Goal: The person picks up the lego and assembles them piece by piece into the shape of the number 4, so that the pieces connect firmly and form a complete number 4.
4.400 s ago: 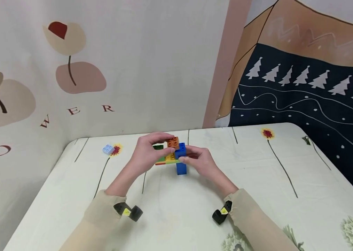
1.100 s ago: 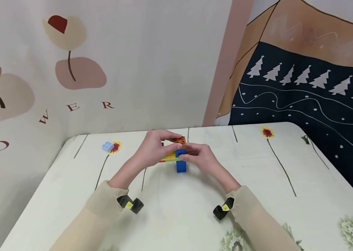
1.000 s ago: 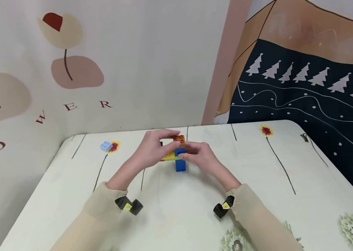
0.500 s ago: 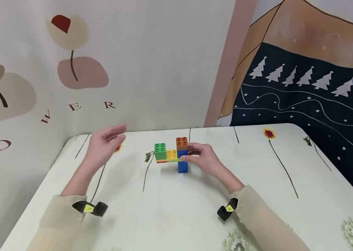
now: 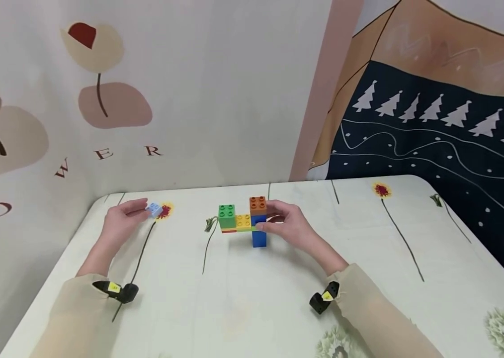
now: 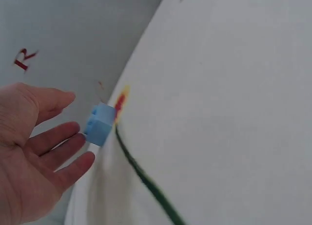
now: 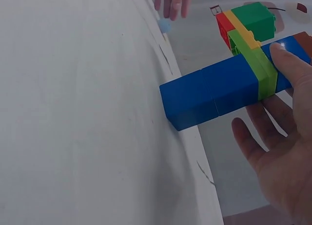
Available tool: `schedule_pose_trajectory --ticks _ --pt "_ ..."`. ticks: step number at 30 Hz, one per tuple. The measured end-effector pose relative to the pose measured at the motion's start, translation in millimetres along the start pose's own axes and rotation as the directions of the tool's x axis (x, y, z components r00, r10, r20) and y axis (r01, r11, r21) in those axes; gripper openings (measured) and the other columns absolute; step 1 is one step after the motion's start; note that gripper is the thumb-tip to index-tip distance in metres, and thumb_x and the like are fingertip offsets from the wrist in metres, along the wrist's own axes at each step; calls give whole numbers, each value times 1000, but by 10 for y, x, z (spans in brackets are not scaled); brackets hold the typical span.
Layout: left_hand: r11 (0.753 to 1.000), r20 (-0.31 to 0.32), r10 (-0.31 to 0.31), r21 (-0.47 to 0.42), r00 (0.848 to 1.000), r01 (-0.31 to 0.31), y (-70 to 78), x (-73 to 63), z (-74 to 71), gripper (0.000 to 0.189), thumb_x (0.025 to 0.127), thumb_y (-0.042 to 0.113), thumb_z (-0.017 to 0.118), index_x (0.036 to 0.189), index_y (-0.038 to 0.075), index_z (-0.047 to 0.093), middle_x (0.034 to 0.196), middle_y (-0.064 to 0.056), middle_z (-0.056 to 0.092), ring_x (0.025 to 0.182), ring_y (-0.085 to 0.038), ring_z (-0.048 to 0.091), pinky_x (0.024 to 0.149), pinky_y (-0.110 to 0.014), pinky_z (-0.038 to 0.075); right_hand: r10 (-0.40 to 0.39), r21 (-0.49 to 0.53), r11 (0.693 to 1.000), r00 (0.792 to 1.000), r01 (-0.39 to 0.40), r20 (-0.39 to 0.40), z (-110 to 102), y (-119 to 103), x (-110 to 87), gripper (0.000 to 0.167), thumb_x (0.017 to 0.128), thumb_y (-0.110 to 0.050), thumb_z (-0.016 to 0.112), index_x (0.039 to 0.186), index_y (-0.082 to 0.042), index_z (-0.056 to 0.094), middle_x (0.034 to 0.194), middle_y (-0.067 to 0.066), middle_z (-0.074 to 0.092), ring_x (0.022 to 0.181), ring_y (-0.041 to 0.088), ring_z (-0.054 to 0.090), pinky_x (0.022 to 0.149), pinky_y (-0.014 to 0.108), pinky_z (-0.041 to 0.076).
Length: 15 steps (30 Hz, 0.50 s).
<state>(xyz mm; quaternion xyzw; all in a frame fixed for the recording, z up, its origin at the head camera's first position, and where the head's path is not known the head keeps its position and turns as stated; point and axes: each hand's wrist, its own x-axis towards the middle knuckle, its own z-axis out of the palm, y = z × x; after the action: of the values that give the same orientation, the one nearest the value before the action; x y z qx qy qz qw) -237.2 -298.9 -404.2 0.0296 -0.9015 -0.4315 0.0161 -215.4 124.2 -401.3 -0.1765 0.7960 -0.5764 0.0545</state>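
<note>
At the table's back left lies a light blue toy brick (image 5: 155, 211). My left hand (image 5: 119, 226) is beside it; in the left wrist view its fingers (image 6: 61, 137) stretch out, parted from the thumb, with the tips right at the brick. My right hand (image 5: 291, 224) grips the upper part of a toy brick model, its thumb on a blue brick (image 7: 287, 48). Two blue bricks (image 7: 209, 91) form the model's standing leg. An orange brick (image 5: 258, 205) tops that column. A flat arm extends left, carrying a yellow brick (image 5: 243, 221) and a green brick (image 5: 227, 216).
A white flower-printed cloth covers the table (image 5: 234, 298). Behind its back edge hangs a pale printed curtain (image 5: 216, 99), with a dark tree-patterned panel (image 5: 435, 134) at right. Black cameras (image 5: 128, 293) are strapped to both wrists.
My left hand set the orange brick onto the blue column, let go, then moved left to the light blue brick. My right hand stays on the model.
</note>
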Motion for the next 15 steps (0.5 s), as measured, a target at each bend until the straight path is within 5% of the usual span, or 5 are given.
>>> schedule_pose_trajectory --ticks 8,15 --pt "997 -74 -72 -35 995 70 -101 141 146 65 103 21 63 157 -1 36 151 -28 46 137 -44 44 105 -54 46 -14 -12 1000 1000 14 15 -16 -21 8 46 95 -16 76 138 -7 64 124 8 70 110 24 64 97 39 53" --pt "997 -7 -76 -8 997 75 -111 252 202 74 99 17 69 156 -7 30 148 -33 45 133 -45 46 99 -46 50 1 -10 1000 1000 -1 22 -31 -5 11 50 97 -20 74 142 -5 61 125 9 69 110 24 63 96 38 54"
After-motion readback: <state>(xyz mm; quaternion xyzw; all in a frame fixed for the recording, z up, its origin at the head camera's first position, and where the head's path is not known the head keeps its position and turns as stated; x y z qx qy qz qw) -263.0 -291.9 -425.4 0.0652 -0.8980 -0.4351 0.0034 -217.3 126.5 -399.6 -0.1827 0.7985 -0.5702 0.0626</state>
